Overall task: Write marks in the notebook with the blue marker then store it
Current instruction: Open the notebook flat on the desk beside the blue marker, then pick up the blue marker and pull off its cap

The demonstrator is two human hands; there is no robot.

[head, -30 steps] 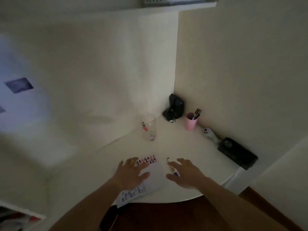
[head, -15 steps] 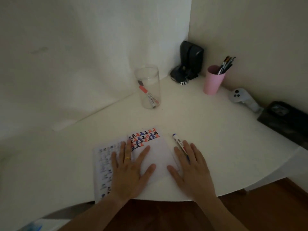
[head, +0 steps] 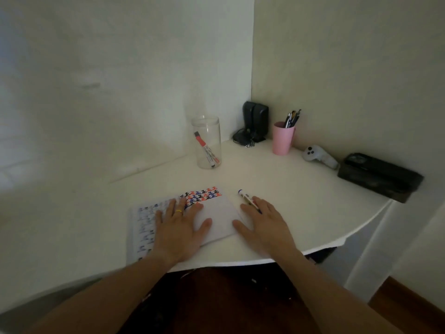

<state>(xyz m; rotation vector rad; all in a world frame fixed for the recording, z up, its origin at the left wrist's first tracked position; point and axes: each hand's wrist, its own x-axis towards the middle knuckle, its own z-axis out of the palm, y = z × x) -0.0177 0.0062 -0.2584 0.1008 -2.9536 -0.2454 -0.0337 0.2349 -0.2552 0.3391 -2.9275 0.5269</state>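
An open notebook lies on the white desk, its pages carrying rows of red, blue and black marks. My left hand rests flat on it, fingers spread. Just right of the notebook lies the blue marker, capped end pointing away from me. My right hand lies flat on the desk with its fingers over the marker's near end, not gripping it. A clear glass jar behind the notebook holds a red marker and another pen.
A pink cup of pens, a black speaker with cables, a white controller and a black box line the back right wall. The desk's curved front edge runs just below my wrists.
The view has tilted down and steadied over the desk. Both hands have settled flat, the left on the notebook, the right over the marker's end.
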